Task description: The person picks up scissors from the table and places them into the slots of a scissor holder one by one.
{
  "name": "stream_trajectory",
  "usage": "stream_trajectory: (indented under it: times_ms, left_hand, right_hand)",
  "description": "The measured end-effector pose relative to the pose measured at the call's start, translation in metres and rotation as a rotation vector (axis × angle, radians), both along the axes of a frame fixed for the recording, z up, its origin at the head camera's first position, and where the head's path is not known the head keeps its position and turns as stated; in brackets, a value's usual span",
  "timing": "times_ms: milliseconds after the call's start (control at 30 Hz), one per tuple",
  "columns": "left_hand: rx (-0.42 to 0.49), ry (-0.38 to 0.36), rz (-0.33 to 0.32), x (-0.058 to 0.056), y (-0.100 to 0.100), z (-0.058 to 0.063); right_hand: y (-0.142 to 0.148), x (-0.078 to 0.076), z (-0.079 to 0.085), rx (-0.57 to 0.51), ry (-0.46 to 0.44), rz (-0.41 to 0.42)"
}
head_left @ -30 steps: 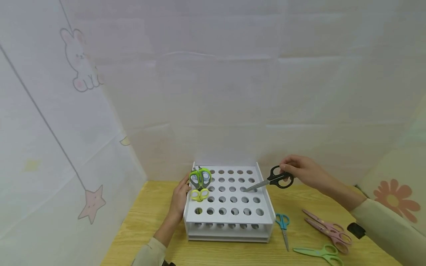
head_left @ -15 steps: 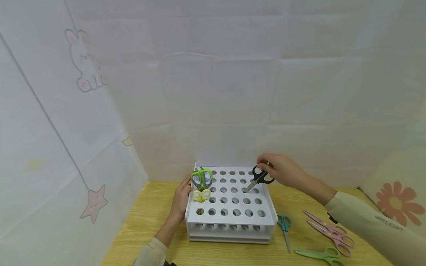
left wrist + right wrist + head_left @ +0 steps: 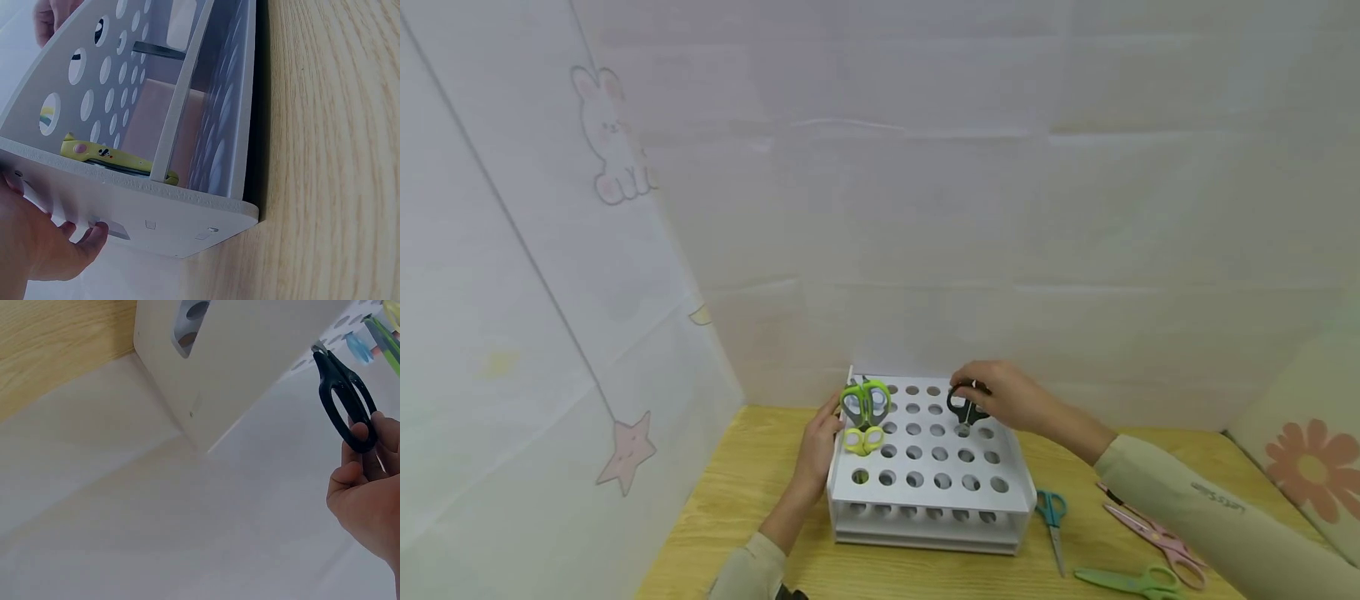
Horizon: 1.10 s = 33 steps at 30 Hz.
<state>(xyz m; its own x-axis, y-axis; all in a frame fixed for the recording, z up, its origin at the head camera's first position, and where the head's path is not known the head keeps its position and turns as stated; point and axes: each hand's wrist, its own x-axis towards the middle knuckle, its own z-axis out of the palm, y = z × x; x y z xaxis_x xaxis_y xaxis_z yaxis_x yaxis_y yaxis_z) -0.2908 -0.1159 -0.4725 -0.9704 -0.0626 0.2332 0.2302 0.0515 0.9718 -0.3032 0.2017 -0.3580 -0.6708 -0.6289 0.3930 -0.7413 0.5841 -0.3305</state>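
- Black-handled scissors (image 3: pixel 964 406) are standing nearly upright, blades down in a hole of the white perforated rack (image 3: pixel 925 492), toward its far right part; the right hand (image 3: pixel 1000 398) is pinching the handle loops from the right, fingers curled round them, and the right wrist view is showing a fingertip (image 3: pixel 359 432) lying through one loop.
- White side wall of the rack is taking the left hand (image 3: pixel 818 454), which is resting flat against the left side, fingers fairly straight and grasping nothing; the left wrist view is showing fingertips (image 3: pixel 94 234) touching the lower edge of that wall.
- Green-and-grey scissors (image 3: pixel 865 402) are standing handles-up in a hole at the far left of the rack; small yellow scissors (image 3: pixel 863 440) are standing just in front of them, and their yellow sheath (image 3: pixel 106 156) is showing inside the rack under the top plate.
- Wooden table (image 3: pixel 752 500) is carrying the rack; to the right of it blue scissors (image 3: pixel 1051 517) are lying near the rack, pink scissors (image 3: pixel 1157 542) farther right, and light green scissors (image 3: pixel 1131 581) at the near edge.
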Motion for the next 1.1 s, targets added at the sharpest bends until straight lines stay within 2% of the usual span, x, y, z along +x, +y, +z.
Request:
stream_trajectory:
  times_ms: [200,400,733,867,1100]
  left_hand:
    - [0.017,0.000,-0.014,-0.002,0.002,-0.001]
    - [0.024,-0.007,-0.032,-0.001,0.003,-0.001]
    - [-0.002,0.000,-0.062,-0.005,0.014,-0.001]
    - [-0.023,0.004,-0.047,-0.006,0.011,0.000]
    - [-0.019,-0.009,-0.036,-0.006,-0.002,-0.002]
  right_hand:
    - [0.001,-0.002,-0.010,0.009,-0.015,0.017]
    - [0.002,-0.002,-0.018,0.027,0.017,0.028]
    - [0.011,0.012,-0.018,0.090,0.025,-0.068]
    - [0.014,0.018,-0.015,0.091,0.006,-0.103]
    - [0.025,0.028,-0.011,0.052,0.005,-0.114]
